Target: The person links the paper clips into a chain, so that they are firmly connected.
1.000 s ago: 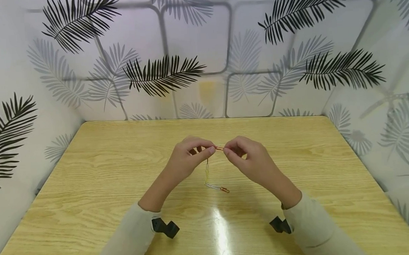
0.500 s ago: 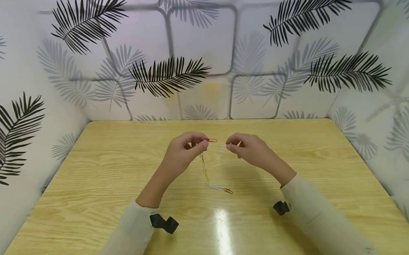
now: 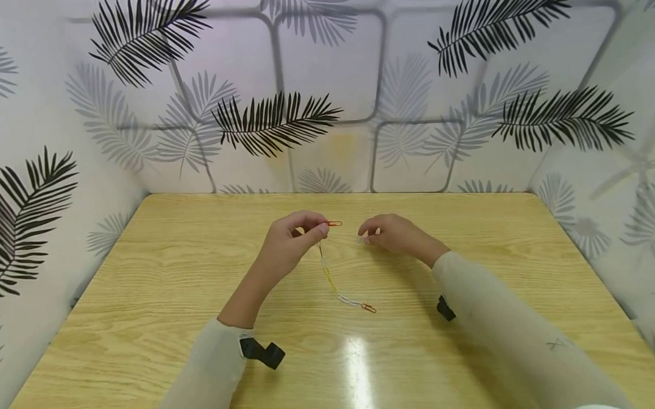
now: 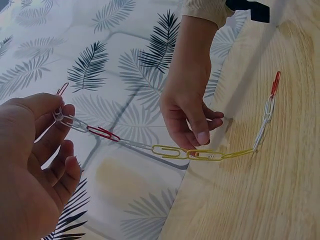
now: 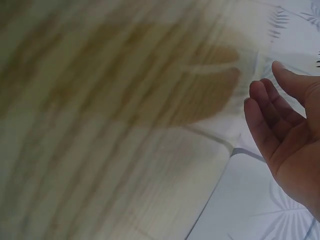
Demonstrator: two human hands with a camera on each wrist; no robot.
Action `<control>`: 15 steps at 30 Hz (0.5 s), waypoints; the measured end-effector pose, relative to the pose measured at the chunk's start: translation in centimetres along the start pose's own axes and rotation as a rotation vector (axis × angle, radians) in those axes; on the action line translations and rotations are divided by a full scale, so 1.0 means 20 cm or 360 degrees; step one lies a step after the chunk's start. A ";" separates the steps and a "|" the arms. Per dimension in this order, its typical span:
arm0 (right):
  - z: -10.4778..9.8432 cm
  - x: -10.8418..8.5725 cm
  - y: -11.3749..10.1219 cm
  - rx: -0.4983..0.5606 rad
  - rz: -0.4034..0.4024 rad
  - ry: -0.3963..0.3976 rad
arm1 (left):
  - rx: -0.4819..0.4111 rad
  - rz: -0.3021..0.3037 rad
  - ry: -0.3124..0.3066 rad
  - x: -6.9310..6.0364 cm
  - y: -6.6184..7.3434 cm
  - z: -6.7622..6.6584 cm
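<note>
My left hand (image 3: 291,246) pinches a red paper clip (image 3: 334,223) between thumb and fingers. From that hand hangs a chain of linked paper clips (image 4: 169,151), with red, white and yellow links in the left wrist view. The chain's lower end, white links and a red end clip (image 3: 368,308), rests on the table. To the right, my right hand (image 3: 391,233) is low over the table, fingers loosely bent. A small whitish clip (image 3: 359,240) is at its fingertips; whether they touch it I cannot tell. The right wrist view shows the thumb apart from the fingers.
The wooden table (image 3: 160,279) meets a leaf-patterned wall covering (image 3: 321,64) at its back edge. A bright reflection lies on the wood near the front. Black camera mounts (image 3: 264,353) sit on both wrists.
My right hand has come away from the red paper clip, which it was pinching opposite the left hand, and has moved lower toward the table. The left hand has drawn slightly left with the chain.
</note>
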State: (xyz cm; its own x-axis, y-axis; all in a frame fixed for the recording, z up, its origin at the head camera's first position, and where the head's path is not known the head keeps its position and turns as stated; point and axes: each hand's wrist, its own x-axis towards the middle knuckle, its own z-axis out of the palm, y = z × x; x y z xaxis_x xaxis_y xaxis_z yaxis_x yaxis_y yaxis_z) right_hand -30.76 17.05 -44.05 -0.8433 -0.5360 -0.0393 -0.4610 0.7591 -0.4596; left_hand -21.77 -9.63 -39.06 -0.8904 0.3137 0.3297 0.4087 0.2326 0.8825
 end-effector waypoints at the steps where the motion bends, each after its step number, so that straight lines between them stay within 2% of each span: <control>1: 0.00 0.01 0.01 -0.0034 -0.0016 0.0005 | -0.0001 -0.0004 0.0001 0.00 0.00 0.00; 9: 0.02 0.08 0.05 -0.0103 -0.0026 -0.0033 | -0.0012 -0.0027 -0.0024 0.01 -0.04 -0.01; 15: 0.03 0.11 0.06 -0.0157 0.0038 -0.0103 | -0.0007 -0.0025 -0.0025 0.01 -0.04 -0.02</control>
State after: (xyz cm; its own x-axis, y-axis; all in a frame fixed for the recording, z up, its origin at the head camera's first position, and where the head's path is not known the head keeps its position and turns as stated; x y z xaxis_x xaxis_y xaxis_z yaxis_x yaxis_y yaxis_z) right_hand -33.05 16.45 -45.19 -0.8363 -0.5376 -0.1077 -0.4687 0.8029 -0.3683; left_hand -22.27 -10.10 -39.61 -0.8934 0.3246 0.3105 0.3938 0.2334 0.8891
